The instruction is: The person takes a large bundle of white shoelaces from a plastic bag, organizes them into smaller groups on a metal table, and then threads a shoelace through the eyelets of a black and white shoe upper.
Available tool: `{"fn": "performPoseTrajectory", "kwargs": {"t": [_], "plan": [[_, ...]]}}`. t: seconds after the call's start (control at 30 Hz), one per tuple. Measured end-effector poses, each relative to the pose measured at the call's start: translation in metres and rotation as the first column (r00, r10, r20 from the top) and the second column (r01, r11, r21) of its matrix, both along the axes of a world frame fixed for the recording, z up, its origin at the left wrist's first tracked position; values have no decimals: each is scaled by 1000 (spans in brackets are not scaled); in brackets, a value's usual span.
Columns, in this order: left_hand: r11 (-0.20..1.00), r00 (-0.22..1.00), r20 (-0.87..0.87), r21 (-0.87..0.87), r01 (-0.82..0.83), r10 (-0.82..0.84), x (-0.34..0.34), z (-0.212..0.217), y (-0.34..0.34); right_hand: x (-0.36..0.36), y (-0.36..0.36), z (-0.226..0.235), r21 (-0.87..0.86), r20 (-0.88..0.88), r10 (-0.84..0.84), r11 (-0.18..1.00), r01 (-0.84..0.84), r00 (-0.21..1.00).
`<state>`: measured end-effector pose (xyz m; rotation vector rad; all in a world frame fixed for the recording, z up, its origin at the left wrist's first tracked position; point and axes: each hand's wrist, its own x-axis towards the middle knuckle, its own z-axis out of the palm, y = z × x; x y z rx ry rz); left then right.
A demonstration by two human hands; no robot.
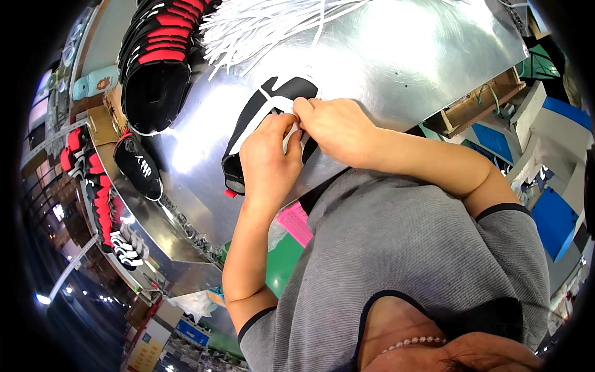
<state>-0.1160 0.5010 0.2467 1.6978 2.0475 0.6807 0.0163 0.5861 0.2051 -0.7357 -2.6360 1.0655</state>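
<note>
A black and white shoe upper (251, 115) with a small red tab lies on the metal table in front of me. My left hand (269, 149) rests over its side, fingers bent and pinched together near the opening. From the right, my right hand (334, 127) meets it, thumb and forefinger closed at the same spot. Between the fingertips a white shoelace (283, 104) shows in part; its end is hidden by my fingers. Beyond the upper lies a heap of loose white laces (260, 31).
A stack of nested black and red uppers (164, 56) stands at the far left of the metal table (384, 68). One black upper (137, 164) lies lower at the left edge. More red and black uppers (99, 192) sit farther left. A wooden drawer (483, 102) juts out at right.
</note>
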Motion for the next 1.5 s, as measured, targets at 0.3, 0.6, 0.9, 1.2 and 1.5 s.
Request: {"fn": "performPoseTrajectory", "kwargs": {"t": [0.3, 0.6, 0.9, 1.2, 1.5], "plan": [[877, 877, -444, 329, 350, -184, -6, 0, -46, 77, 80, 46, -463, -215, -362, 856, 232, 907], [994, 983, 175, -107, -28, 46, -36, 3, -40, 13, 53, 9, -644, -296, -297, 764, 40, 908], [817, 489, 681, -563, -126, 545, -37, 6, -26, 9, 29, 17, -676, -257, -355, 731, 95, 899], [896, 616, 650, -328, -300, 444, -33, -2, -25, 14, 31, 17, -765, -162, -372, 633, 122, 914], [849, 856, -227, 389, -358, 465, -98, 48, -70, 48, 59, 17, -851, -176, -425, 519, 81, 888]]}}
